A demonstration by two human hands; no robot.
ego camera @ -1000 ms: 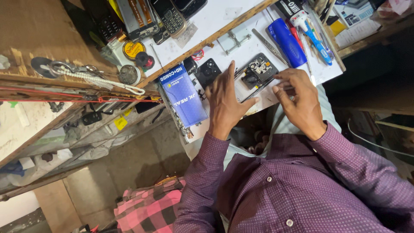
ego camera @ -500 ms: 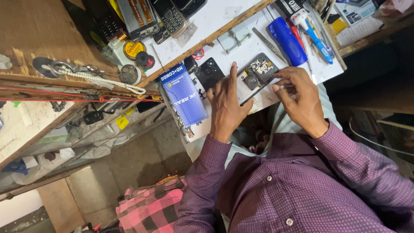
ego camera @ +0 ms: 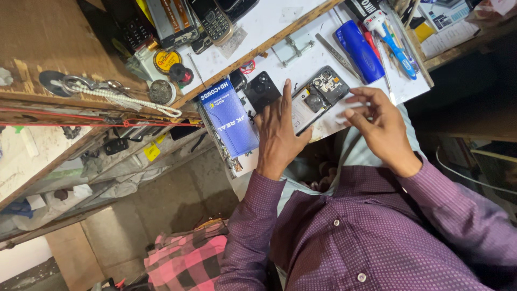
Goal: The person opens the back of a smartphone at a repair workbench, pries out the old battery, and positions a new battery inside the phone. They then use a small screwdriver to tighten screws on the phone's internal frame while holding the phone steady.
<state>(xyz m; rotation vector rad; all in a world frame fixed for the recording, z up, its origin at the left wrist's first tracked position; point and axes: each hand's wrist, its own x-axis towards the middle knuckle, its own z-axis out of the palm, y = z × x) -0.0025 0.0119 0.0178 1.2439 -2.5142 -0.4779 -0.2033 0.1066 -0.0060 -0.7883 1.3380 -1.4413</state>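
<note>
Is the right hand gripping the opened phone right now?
No, the right hand hovers open beside the opened phone; only the left hand rests on it.

The single head-worn camera looked steeply down, tilted, from close above at the white desk (ego camera: 280, 21) and lap.

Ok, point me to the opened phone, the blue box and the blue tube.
opened phone (ego camera: 319, 97), head view, on its exposed inner back.
blue box (ego camera: 230, 119), head view, middle of its top face.
blue tube (ego camera: 360, 51), head view, middle of its body.
</note>
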